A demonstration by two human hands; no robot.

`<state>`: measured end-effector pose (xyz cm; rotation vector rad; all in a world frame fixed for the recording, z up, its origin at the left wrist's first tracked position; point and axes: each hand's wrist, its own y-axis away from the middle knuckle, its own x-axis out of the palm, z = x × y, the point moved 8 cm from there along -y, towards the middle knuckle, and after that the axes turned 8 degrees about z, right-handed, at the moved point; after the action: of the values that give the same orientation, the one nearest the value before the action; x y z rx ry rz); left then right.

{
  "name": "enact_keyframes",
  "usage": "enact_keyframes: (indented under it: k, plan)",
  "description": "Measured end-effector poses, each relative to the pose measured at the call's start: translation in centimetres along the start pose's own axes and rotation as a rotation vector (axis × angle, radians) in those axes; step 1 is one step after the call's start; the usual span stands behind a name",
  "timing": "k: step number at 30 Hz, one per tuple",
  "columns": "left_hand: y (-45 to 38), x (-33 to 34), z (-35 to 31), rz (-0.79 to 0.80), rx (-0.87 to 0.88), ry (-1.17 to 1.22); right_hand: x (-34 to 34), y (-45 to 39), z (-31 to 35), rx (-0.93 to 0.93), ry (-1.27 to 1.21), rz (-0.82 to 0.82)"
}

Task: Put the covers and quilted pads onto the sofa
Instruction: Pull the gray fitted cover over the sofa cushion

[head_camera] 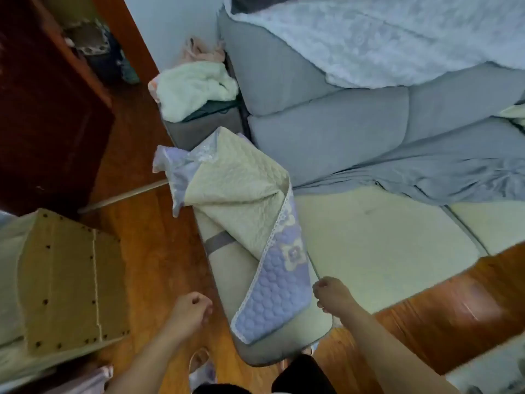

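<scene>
Quilted pad, cream on one face and lilac with a flower print and lace edging on the other [250, 211], lay rumpled and part folded over the near-left arm of the grey fabric sofa [326, 137], lilac corner hanging down the arm's near end. Pad not spread, cream underside mostly up.

Right hand [331, 292] sat just beside the lilac corner at the seat-side edge; fingers curled, and it looked to pinch the pad's edge, but blur made contact hard to confirm. Left hand [193, 307] hovered near-left of the arm over the wooden floor [147, 251], fingers curled into a loose fist holding nothing, apart from the pad.

A cream seat cover [383, 245] already lay flat on the near seat cushions. Loose grey cloth [426, 177] was bunched across the far part of the seat, not fitted. White fluffy throw [369, 32] draped over the backrest top. A pale towel-like bundle [193, 89] sat on the far arm end beside the wall. Tan perforated panel [65, 288] at near left, dark wooden door [42, 109] far left.

Step in hand, as judged: dressing the sofa arm with the pad. Next move likely needs both hands on the pad's edges, flip so lilac face shows, pull flat along the arm, even overhang on both sides. Risk: pad sliding off toward the floor side, since most of its bulk sat there. Grey cloth not yet sorted.
</scene>
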<state>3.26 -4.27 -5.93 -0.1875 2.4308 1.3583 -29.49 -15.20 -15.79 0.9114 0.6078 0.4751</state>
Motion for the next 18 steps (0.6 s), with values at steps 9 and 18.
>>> enact_keyframes:
  k: [9,18]
  plan:
    - [1.4,3.3,-3.2,-0.078,-0.016,0.231,-2.4,-6.7,12.1,-0.128,0.105,0.085]
    - [-2.9,9.1,-1.1,0.101,-0.044,0.157,-7.6,-4.5,5.3,-0.014,0.026,0.111]
